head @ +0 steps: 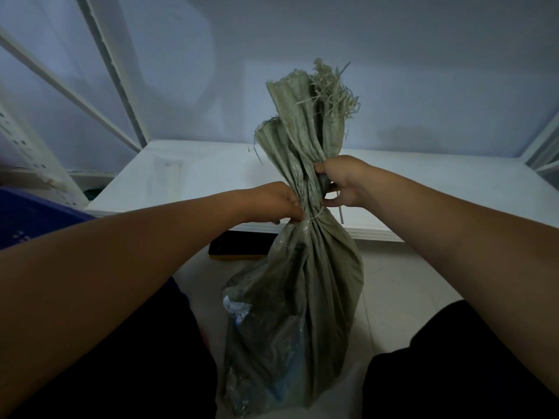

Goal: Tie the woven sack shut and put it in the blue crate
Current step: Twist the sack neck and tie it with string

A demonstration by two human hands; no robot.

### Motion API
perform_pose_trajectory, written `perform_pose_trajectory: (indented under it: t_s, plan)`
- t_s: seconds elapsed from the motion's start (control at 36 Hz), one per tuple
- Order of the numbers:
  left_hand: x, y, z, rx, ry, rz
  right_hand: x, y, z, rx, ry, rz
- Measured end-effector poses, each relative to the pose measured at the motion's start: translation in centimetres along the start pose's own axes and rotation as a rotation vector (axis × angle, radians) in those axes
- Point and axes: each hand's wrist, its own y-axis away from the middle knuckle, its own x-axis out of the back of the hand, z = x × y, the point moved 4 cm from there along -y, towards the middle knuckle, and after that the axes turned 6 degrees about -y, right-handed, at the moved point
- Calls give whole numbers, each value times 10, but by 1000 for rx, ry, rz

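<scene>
A grey-green woven sack (pixel 296 297) stands upright on the floor between my knees, its neck gathered and its frayed top (pixel 314 110) sticking up. A thin pale tie (pixel 314 217) circles the neck, and one loose end (pixel 341 214) hangs down on the right. My left hand (pixel 276 204) pinches the neck at the tie from the left. My right hand (pixel 343 181) grips the bunched neck just above it from the right. A corner of the blue crate (pixel 27 216) shows at the left edge.
A low white platform (pixel 196 176) lies just behind the sack, with white shelf posts (pixel 115 71) to the left and right. A dark flat object with a yellow edge (pixel 239 246) lies on the tiled floor beside the sack.
</scene>
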Motion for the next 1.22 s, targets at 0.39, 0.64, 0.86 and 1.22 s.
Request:
perform_pose_trajectory:
  t_s: [0.39,0.64,0.86,1.22]
  plan:
    - [8,3,11,-135,-80,161,-12,1,-7,66,31,-111]
    - [5,-3,10,-162,-213,142,-9,5,-13,206,-194,-20]
    - [6,-5,4,-166,-206,127,-7,10,-18,248,-249,0]
    - [5,2,10,-110,-120,29,5,5,-23,276,-322,129]
